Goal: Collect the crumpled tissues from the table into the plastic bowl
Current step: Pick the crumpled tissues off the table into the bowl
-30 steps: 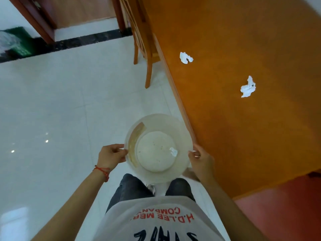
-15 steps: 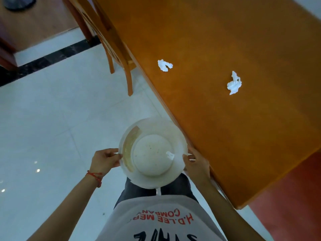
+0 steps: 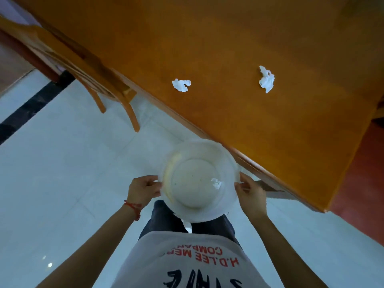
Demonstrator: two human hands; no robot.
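Two tissues (image 3: 181, 85) (image 3: 266, 79) on table (image 3: 291, 132) | one inside bowl (image 3: 199, 213) (translucent) | hands (image 3: 143, 189) (image 3: 250, 194) gripping its rim

I count two tissues on the worktop (image 3: 270, 132), one (image 3: 181, 85) near its edge and one (image 3: 266, 80) further in. One more tissue (image 3: 216, 183) lies in the one bowl (image 3: 182, 208). I also see two hands, left (image 3: 143, 189) and right (image 3: 251, 195), and one chair (image 3: 87, 65).
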